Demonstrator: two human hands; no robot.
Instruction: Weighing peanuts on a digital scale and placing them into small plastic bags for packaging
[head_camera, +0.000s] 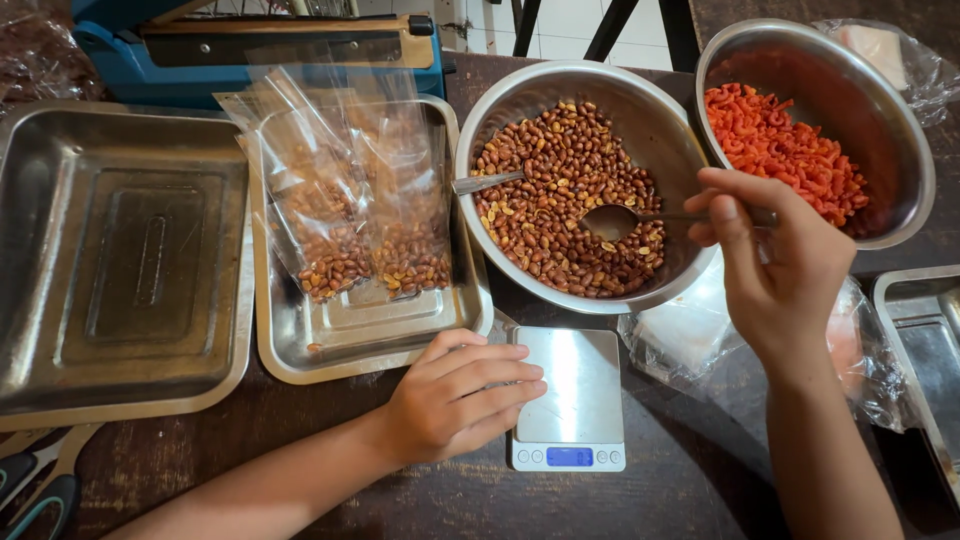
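While the right hand (775, 265) grips the handle of a spoon (640, 216) at centre right of the frame, its fingers clenched around the handle, the spoon's bowl lies among the peanuts (560, 190) in the large steel bowl (660, 120) at upper centre, apparently placed to scoop. A second utensil handle (487, 182) pokes out of the peanuts at the bowl's left side, held by no one. The left hand (455, 395) rests palm down at lower centre, fingers loosely extended and grasping nothing, its fingertips touching the left edge of a small digital scale (570, 400); the position suggests it steadies the scale. The scale sits just below the peanut bowl, a short reach from the spoon, and its platform carries nothing. A second steel bowl (900, 140) at upper right holds orange-red snack pieces (790, 140). Left of centre, a steel tray (370, 330) holds clear bags (350, 210) filled with peanuts, laid overlapping. Another steel tray (120, 260) lies at far left. A blue heat sealer (250, 45) stands at the upper left, behind the trays. Crumpled clear plastic (690, 335) lies beneath the right wrist.
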